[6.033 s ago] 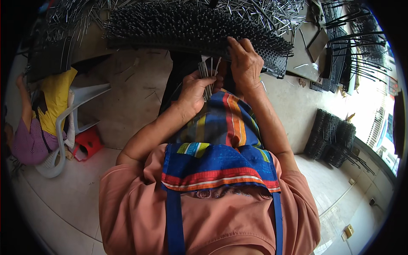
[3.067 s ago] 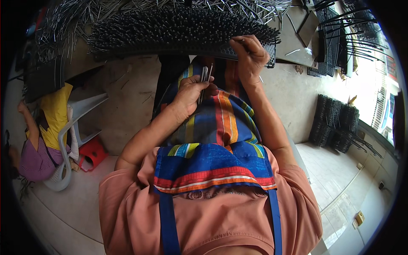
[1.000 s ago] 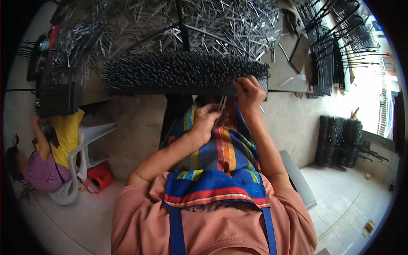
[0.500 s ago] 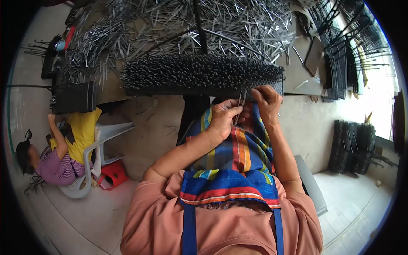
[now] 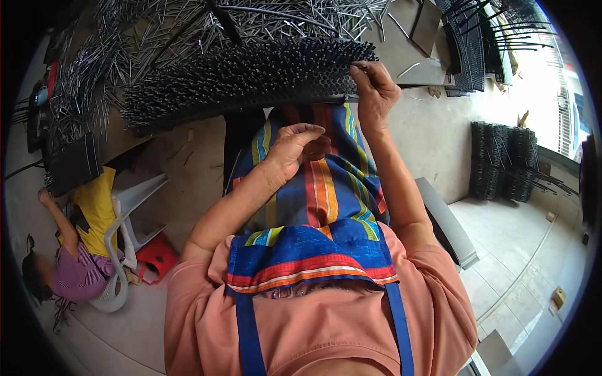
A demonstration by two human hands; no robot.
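A long black board (image 5: 335, 86) runs along the near edge of the table, its holes showing at the right end. Dense upright dark metal pins (image 5: 251, 72) fill most of it. My right hand (image 5: 378, 94) is at the board's right end, thumb and forefinger pinched over the holes; whatever lies between the fingertips is too small to see. Below the board, over my striped apron (image 5: 323, 194), my left hand (image 5: 296, 150) is closed with its thumb against the curled fingers. Its contents, if any, cannot be made out.
Behind the board lies a heap of loose metal strips (image 5: 150, 44), with a dark rod stand (image 5: 224, 22) over it. At left, a person (image 5: 78, 263) sits on a grey chair (image 5: 119, 250) beside a dark panel (image 5: 74, 164). Black wire racks (image 5: 501, 161) stand on the right floor.
The view has shifted, so the table sits higher and further left. My right hand has moved onto the board's right end. My left hand is away from the board; the thin strips in it no longer show.
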